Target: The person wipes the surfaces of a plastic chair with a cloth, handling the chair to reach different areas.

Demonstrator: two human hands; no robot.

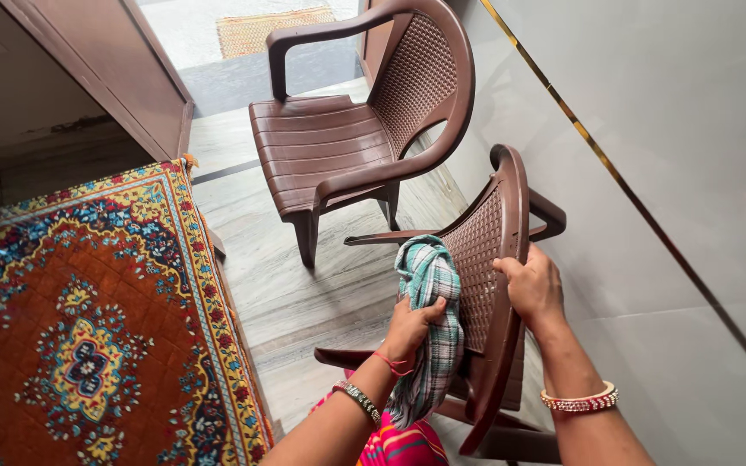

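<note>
The left hand (pixel 412 328) is closed in a fist around a bunched checked cloth (pixel 429 324), teal and white, and presses it against the inner, latticed face of the backrest of the near brown plastic chair (pixel 489 259); the loose end of the cloth hangs down below the wrist. The right hand (pixel 533 285), just across the backrest from the left, curls its fingers over the top edge of the backrest and grips it, steadying the chair from behind. Judging by where the cloth sits, the wiping is at the middle of the backrest; whether the seat and armrests have been wiped cannot be told, since no dust or wet streaks show (the seat is mostly hidden under the arms anyway). Beyond the hands, further forward, a second brown chair (pixel 347 129) of the same kind stands untouched on the pale floor. Well off to the left of the left hand lies a patterned red carpet (pixel 88 328).
</note>
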